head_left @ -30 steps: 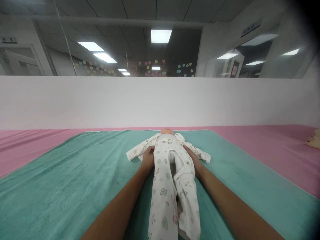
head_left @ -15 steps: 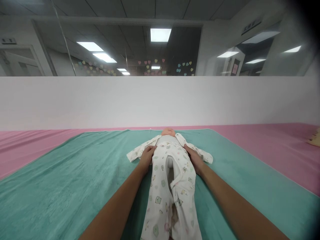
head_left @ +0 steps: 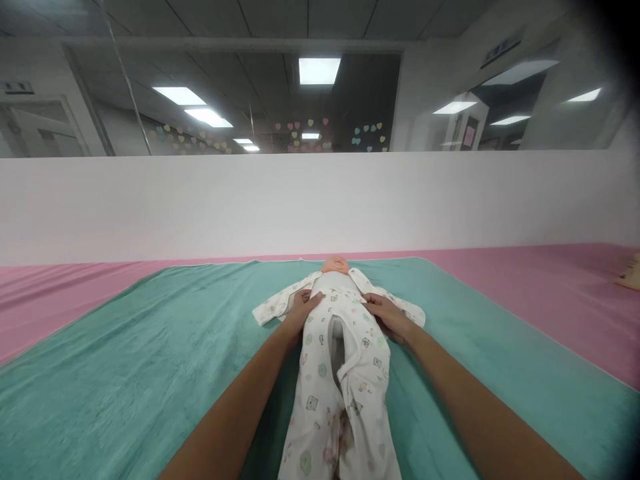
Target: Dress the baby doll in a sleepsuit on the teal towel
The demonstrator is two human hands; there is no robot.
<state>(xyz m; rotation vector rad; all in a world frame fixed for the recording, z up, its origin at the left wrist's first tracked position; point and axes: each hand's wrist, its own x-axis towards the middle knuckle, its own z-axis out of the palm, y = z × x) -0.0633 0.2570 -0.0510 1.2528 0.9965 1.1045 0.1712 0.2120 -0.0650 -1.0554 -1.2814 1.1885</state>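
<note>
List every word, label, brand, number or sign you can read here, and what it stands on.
No text is legible.
Upper-left sign: too blurred to read.
Upper-right sign: too blurred to read.
Pink panel behind the glass: too small to tell whether it bears text.
Printed pants: pictures, no readable words.

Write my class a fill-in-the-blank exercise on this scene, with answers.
The left grip and right grip touch the printed trousers near the ____, not the ankles.
A ____ sheet shows on both sides of the green cover.
The decorations above the white wall are shaped like ____.
Answers: waist; pink; hearts.
</note>
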